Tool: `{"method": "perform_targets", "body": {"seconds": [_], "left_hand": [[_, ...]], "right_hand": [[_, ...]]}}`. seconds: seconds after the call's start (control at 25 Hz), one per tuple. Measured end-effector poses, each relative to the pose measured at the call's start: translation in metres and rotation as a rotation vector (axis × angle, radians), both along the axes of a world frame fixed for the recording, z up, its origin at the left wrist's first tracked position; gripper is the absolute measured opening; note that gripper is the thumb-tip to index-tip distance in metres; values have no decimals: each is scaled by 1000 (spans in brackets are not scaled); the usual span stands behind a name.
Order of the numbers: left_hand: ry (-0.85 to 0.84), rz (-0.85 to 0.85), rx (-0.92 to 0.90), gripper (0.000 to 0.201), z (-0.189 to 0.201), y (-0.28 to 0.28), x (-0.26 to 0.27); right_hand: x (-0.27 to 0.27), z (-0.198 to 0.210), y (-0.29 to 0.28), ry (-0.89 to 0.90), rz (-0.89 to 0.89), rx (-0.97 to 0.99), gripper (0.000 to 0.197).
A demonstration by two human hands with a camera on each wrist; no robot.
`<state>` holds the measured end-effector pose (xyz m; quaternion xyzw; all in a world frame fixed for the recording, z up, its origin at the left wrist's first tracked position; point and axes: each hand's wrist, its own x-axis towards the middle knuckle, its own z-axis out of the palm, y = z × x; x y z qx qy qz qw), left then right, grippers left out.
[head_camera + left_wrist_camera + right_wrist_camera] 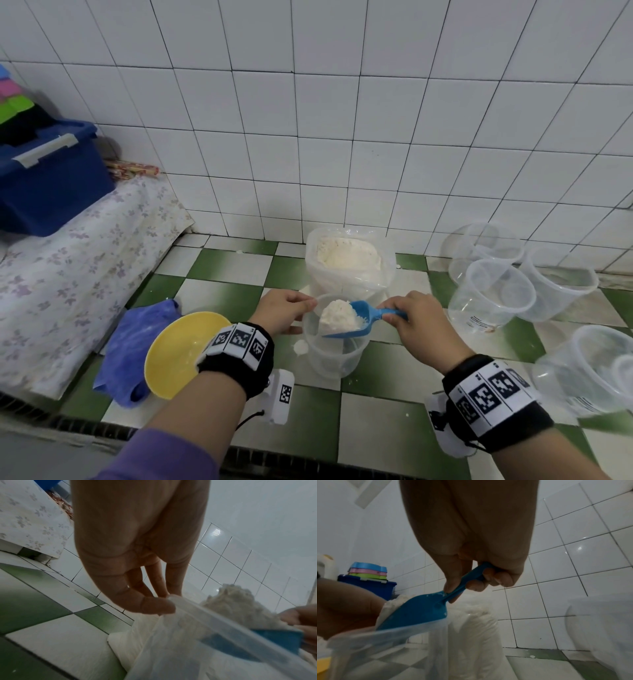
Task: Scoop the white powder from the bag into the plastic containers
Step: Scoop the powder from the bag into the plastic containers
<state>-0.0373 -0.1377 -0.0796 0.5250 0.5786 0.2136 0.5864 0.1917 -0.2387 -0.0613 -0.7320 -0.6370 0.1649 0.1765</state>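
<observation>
Blue plastic marks the scoop (356,318), heaped with white powder (339,315) and held level over the mouth of a clear plastic container (334,356) that stands on the green-and-white tiled bench (376,428). The right hand (421,325) has its thumb and curled fingers closed round the scoop's handle; the right wrist view shows the fingers (489,580) wrapped under the handle and the scoop's bowl lying across the container's rim. The left hand (284,310) pinches the container's rim at its far left edge, and in the left wrist view the thumb (154,607) presses on the rim from outside while the other fingers reach down behind it. Just behind the container stands the open clear bag (349,263), still holding much powder, close to the white tiled wall (342,137). A small spill of powder lies on the bench beside the container's left side. To the right, well apart from the hands, stand several more clear containers (493,294), some nested. Left of the left wrist sits a yellow bowl (174,353), touching a crumpled blue cloth (133,346). Farther left a flowered cloth (68,274) covers a raised surface that carries a dark blue box (48,185)
</observation>
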Motion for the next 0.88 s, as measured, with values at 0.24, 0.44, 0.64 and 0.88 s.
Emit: {"method": "perform_targets", "body": {"seconds": [0.24,0.44,0.64,0.88], "left_hand": [[-76,-1,-63,22,4,-1,-1],[-106,8,-81,23,3,-2,-1],[-109,9,-75,24,3,-3,-1],[-88,2,-77,23,2,-3,0]], "right_hand": [[-6,-12,3,-54,58,290,17],[-10,-19,2,-42,133,410,27],[-5,-26,-3,-45,244,510,28],[3,-33,-7,-57,269,528,21]]}}
